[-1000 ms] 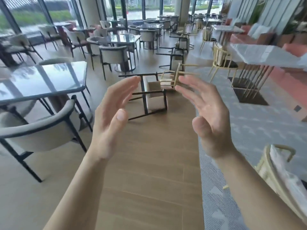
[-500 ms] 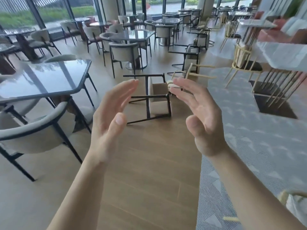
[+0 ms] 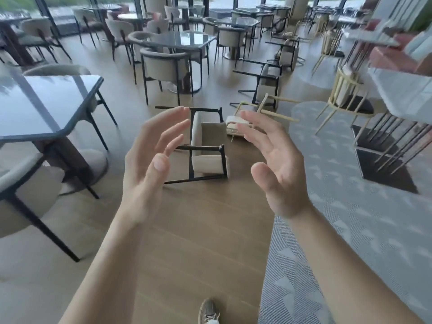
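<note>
A black-framed chair with beige cushions (image 3: 207, 148) lies tipped over on the wooden floor ahead. Just behind it a gold-framed chair (image 3: 257, 115) also lies on its side. Another black-framed chair (image 3: 264, 83) lies toppled farther back. My left hand (image 3: 149, 167) and my right hand (image 3: 278, 164) are raised in front of me, palms facing each other, fingers spread and relaxed. Both hold nothing and are well short of the fallen chair.
A dark glass table (image 3: 46, 104) with a grey armchair (image 3: 25, 190) stands at the left. A marble table (image 3: 406, 94) on gold legs and an upright gold chair (image 3: 348, 99) stand on grey patterned carpet (image 3: 350, 230) at the right. More tables and chairs fill the back. My shoe (image 3: 208, 311) shows below.
The view has moved forward and tilted down, so the fallen chairs appear closer. Both hands stay raised and open, fingers a little more spread.
</note>
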`<state>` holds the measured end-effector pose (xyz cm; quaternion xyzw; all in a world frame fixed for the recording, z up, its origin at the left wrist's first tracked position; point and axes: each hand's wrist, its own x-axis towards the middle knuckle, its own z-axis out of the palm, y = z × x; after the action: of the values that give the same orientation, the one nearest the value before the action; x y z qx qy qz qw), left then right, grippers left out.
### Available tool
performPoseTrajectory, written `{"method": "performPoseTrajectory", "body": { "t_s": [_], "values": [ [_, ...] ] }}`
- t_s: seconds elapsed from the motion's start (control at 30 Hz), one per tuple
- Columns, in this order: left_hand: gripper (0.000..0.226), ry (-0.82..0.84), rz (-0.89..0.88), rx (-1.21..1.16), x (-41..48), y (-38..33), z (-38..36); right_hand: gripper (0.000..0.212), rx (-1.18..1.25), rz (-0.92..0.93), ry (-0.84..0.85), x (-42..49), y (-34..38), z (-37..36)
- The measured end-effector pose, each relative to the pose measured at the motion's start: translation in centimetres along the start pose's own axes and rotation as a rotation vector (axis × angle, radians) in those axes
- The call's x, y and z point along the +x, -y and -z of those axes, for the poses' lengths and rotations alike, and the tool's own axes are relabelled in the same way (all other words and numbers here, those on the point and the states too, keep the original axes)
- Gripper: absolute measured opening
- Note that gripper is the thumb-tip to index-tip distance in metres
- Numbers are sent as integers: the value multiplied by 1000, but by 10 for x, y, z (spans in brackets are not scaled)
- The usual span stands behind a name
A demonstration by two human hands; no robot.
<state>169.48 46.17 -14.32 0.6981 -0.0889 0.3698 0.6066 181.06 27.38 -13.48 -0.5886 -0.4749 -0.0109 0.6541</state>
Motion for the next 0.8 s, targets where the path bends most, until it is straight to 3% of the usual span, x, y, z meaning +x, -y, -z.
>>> {"method": "performPoseTrajectory", "body": {
  "t_s": [0.5, 0.8],
  "values": [
    [70, 125, 1, -75, 256, 197, -142, 90, -30, -12, -106, 175, -196, 197],
    [67, -55, -12, -32, 377, 286, -246, 77, 41, 20, 10, 291, -305, 344]
  ]
}}
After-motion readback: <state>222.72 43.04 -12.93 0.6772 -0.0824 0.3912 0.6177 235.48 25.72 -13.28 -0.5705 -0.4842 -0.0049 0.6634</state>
